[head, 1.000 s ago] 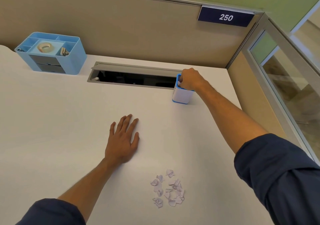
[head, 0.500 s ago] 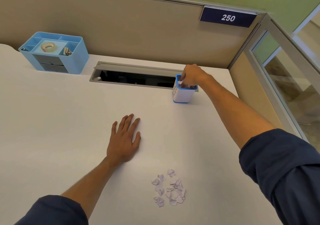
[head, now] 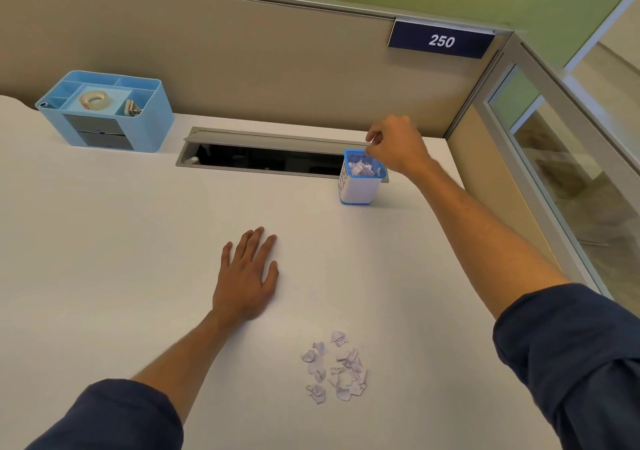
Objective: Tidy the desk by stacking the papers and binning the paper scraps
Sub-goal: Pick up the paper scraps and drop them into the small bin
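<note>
A small white bin with a blue rim (head: 356, 191) stands at the back right of the white desk (head: 104, 259), with white paper scraps (head: 361, 168) inside it. My right hand (head: 398, 146) hovers just above and behind the bin's rim, fingers curled with the tips together, and I see nothing held in them. My left hand (head: 247, 276) rests flat on the desk, fingers straight. A pile of several torn paper scraps (head: 336, 368) lies on the desk near me, right of my left forearm.
A light blue desk organiser (head: 107, 112) with a tape roll sits at the back left. An open cable slot (head: 266, 155) runs along the desk's back edge beside the bin. A beige partition stands behind, and a glass panel (head: 571, 172) closes the right side.
My right hand has lifted up out of the bin and away from its rim, so the scraps inside now show. My left hand has stayed flat on the desk.
</note>
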